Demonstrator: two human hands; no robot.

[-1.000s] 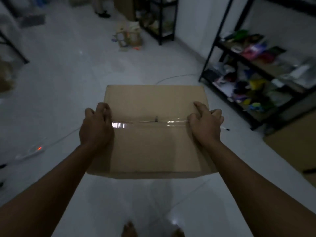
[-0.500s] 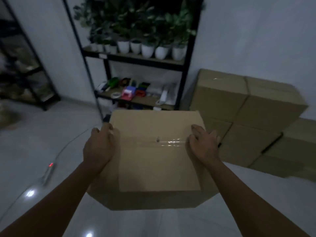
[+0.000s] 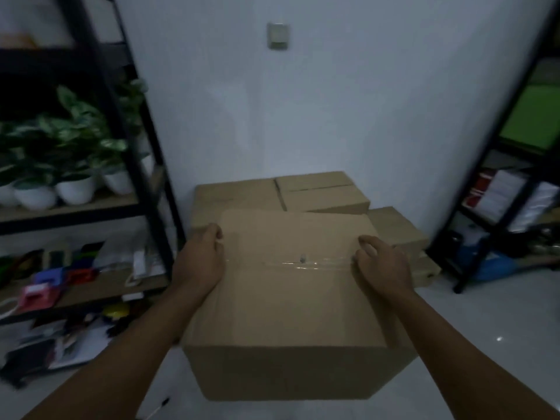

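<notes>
Since half a second ago the view has swung round. The stack of cardboard boxes [image 3: 236, 197], then off beyond the right hand [image 3: 383, 268], now lies straight ahead of the grip against the white wall [image 3: 333, 110]. The plant rack [image 3: 142, 165] has slid out to the left of the left hand [image 3: 198, 262]. The taped cardboard box [image 3: 291, 304] hangs between the hands, seemingly clear of the floor. Each hand's fingers curl over a side top edge, the right by the end of the clear tape [image 3: 303, 265]. The carry looks nearly done. The last approach and setting the box on or beside the stack remain.
</notes>
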